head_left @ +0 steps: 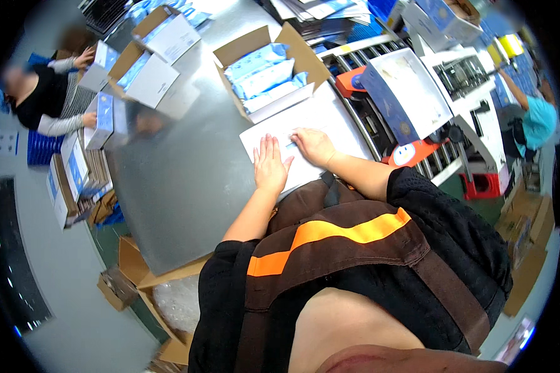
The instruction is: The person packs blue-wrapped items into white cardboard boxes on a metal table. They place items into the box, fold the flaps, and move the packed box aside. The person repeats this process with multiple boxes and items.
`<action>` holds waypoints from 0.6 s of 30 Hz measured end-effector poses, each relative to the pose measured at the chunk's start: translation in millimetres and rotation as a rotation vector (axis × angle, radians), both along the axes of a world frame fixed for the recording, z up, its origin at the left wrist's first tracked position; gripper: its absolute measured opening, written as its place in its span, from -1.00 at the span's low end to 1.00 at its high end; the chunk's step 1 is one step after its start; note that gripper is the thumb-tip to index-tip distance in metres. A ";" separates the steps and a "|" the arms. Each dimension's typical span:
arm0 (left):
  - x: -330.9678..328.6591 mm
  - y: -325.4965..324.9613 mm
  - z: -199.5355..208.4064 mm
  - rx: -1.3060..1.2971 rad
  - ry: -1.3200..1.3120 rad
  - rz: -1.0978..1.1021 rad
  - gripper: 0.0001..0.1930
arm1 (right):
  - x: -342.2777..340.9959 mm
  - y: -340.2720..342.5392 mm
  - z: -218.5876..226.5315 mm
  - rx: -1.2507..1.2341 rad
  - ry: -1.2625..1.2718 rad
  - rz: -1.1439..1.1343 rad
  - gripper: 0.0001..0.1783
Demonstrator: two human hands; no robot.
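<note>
My left hand (270, 164) lies flat, fingers stretched out, on a white panel (345, 124) that looks like the top of a carton. Just to its right, my right hand (313, 147) rests on the same panel with its fingers curled in. Whatever may be under those fingertips is hidden. Right behind the panel stands an open white carton (284, 101), its brown inner flaps raised. Several soft blue-and-white packs (264, 78) lie inside it.
A grey metal table (186, 168) extends left. Beyond it, a person (50, 102) handles cartons beside open ones (144, 81). On the right, a roller conveyor (370, 99) carries a blue-and-white box (410, 93) between orange parts; a person in teal (535, 124) stands farther off.
</note>
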State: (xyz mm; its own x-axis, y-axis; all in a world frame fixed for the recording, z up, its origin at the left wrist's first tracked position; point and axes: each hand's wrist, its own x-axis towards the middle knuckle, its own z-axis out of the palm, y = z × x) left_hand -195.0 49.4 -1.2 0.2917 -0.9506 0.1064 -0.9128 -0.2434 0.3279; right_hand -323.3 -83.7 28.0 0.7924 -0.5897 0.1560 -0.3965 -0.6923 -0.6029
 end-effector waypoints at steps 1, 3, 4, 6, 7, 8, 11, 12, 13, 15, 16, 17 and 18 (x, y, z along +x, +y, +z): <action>-6.3 4.0 -5.3 0.035 -0.009 -0.031 -0.16 | -9.4 4.1 -7.7 -0.090 -0.043 0.025 -0.78; -20.3 8.2 1.9 0.085 -0.027 -0.085 -0.19 | -26.9 11.3 -22.3 -0.293 -0.119 0.085 -0.74; -25.9 4.0 -1.9 0.115 -0.064 -0.127 -0.12 | -41.5 14.2 -24.1 -0.266 -0.049 0.085 -0.69; -43.8 -8.9 10.5 0.132 -0.039 -0.180 -0.01 | -61.7 1.2 -28.1 -0.078 -0.059 -0.035 -0.69; -54.6 -17.3 19.8 0.142 -0.024 -0.207 0.05 | -72.9 -7.7 -30.9 0.017 -0.066 -0.096 -0.69; -66.3 -28.3 30.5 0.248 -0.015 -0.223 0.25 | -81.5 -19.6 -26.6 0.042 -0.023 -0.097 -0.70; -91.5 -54.4 36.4 0.293 -0.007 -0.410 0.34 | -109.9 -57.8 -22.7 -0.016 -0.064 0.013 -0.70; -100.1 -64.9 38.1 0.280 -0.001 -0.424 0.34 | -117.0 -68.3 -26.9 -0.085 -0.139 -0.009 -0.74; -108.3 -76.6 36.2 0.268 -0.024 -0.435 0.34 | -127.3 -77.6 -28.3 -0.037 -0.104 -0.054 -0.75; -123.4 -100.0 33.2 0.244 -0.065 -0.440 0.35 | -142.0 -93.4 -17.4 0.061 -0.036 -0.126 -0.77; -130.1 -110.7 31.9 0.213 -0.022 -0.443 0.31 | -148.2 -101.3 -21.0 0.065 -0.146 -0.158 -0.79; -136.7 -120.1 29.9 0.201 -0.019 -0.451 0.31 | -152.3 -106.8 -15.4 0.135 -0.165 -0.215 -0.80; -144.0 -129.1 27.4 0.189 -0.015 -0.460 0.32 | -155.4 -108.6 -12.7 0.111 -0.160 -0.248 -0.80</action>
